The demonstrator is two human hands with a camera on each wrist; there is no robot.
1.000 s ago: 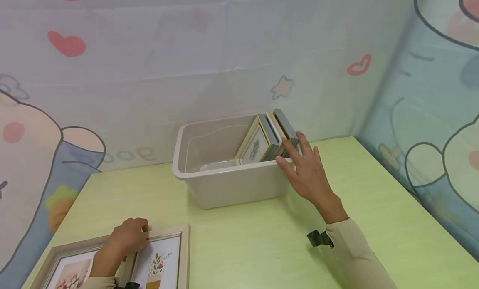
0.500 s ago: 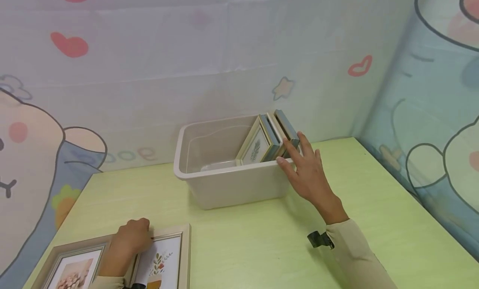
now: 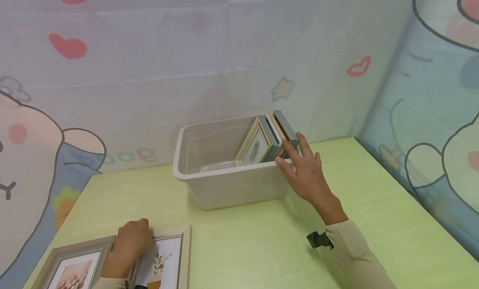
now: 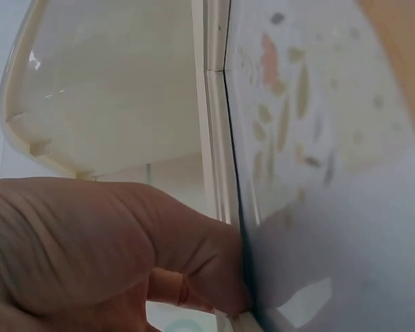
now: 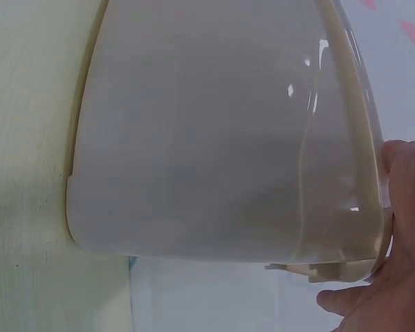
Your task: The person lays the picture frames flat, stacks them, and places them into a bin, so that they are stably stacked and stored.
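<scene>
A beige plastic bin (image 3: 232, 185) stands on the green table, with several picture frames (image 3: 267, 137) leaning upright at its right end. My right hand (image 3: 288, 154) lies with straight fingers against those frames and the bin's right rim. In the right wrist view the bin's wall (image 5: 207, 138) fills the picture, with my right hand (image 5: 380, 277) at its corner. My left hand (image 3: 138, 233) is curled on the left edge of a flat plant-print frame (image 3: 164, 260) near the front. The left wrist view shows my left hand's fingers (image 4: 90, 256) bent against that frame (image 4: 318, 138).
A second frame with a flower picture (image 3: 71, 264) lies flat at the front left, beside the plant-print one. Cartoon-printed cloth walls close in the table (image 3: 243, 247) at the back and the right. The bin's left half shows only a clear item on its floor.
My left hand has slid slightly toward me along the plant-print frame's edge. My right hand stays in place on the frames and the bin's rim.
</scene>
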